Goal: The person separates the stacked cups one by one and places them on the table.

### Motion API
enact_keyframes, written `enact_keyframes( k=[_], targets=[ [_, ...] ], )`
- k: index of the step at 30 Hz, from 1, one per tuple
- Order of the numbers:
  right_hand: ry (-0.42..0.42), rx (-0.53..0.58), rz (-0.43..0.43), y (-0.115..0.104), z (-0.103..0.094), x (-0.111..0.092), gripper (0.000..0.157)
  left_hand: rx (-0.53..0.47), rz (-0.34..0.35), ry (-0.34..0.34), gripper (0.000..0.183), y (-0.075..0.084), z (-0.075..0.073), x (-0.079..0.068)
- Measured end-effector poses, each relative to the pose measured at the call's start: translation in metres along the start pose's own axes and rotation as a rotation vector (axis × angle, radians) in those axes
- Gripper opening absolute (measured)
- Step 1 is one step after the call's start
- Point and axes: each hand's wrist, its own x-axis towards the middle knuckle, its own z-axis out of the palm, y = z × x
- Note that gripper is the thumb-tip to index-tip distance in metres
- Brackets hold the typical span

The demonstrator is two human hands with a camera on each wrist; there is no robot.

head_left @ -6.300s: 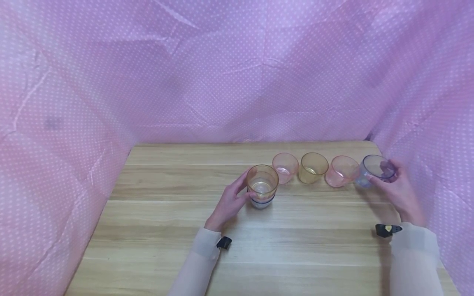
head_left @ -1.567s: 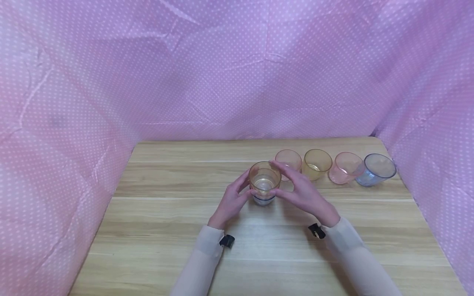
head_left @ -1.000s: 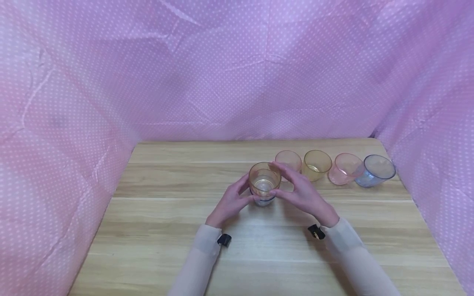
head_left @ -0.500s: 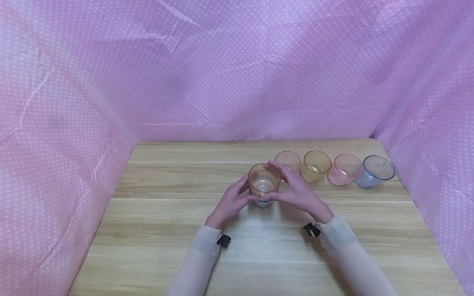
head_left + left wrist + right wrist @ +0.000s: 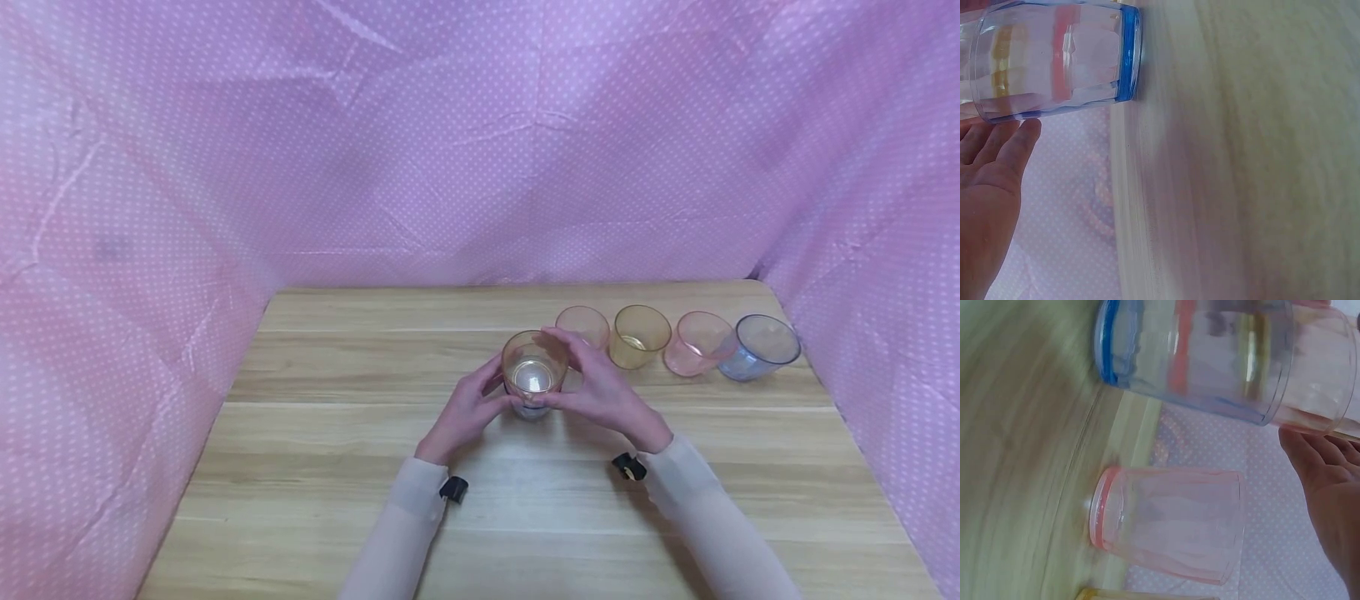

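Observation:
Three clear plastic cups stand nested in an upright stack near the middle of the table. The yellow cup point(image 5: 534, 354) is uppermost, a pink cup point(image 5: 1180, 350) sits inside below it, and the blue cup point(image 5: 1127, 56) is outermost at the bottom. My left hand point(image 5: 467, 412) holds the stack from the left, thumb in front and fingers behind. From the right, my right hand point(image 5: 609, 395) holds it the same way, its thumb close to the left thumb. Both wrist views show fingers up near the blue cup's rim, with the blue base at the wood surface.
Behind and right of the stack runs a row of single cups: pink point(image 5: 581, 320), yellow point(image 5: 637, 340), pink point(image 5: 696, 348) and blue point(image 5: 759, 350). They stand upright on the wooden table point(image 5: 337, 483). Pink dotted cloth point(image 5: 480, 167) hangs around the back and sides.
My right hand has left the blue cup at the row's right end and come over to the stack. Lately its thumb has slid slightly left along the stack. The left hand stays on the stack.

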Motion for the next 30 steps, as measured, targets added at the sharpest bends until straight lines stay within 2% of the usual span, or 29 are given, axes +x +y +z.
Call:
enact_keyframes(
  k=[12,18,25,30],
  targets=[
    [0.014,0.027,0.027,-0.0008,0.0001,-0.001,0.094,0.011,0.015,-0.002,0.077,-0.0019,0.0017,0.0001],
    [0.032,0.01,0.003,0.0004,-0.0004,-0.0016,0.094,0.008,0.029,0.005,0.077,-0.0019,0.0022,0.0018],
    [0.037,0.112,0.045,0.0003,0.0013,-0.0032,0.092,0.016,0.013,0.008,0.078,-0.0018,0.0029,0.0],
    [0.048,0.099,0.048,-0.0002,0.0021,-0.0053,0.093,0.016,0.018,0.01,0.077,-0.0023,0.0037,-0.0014]
  ],
)
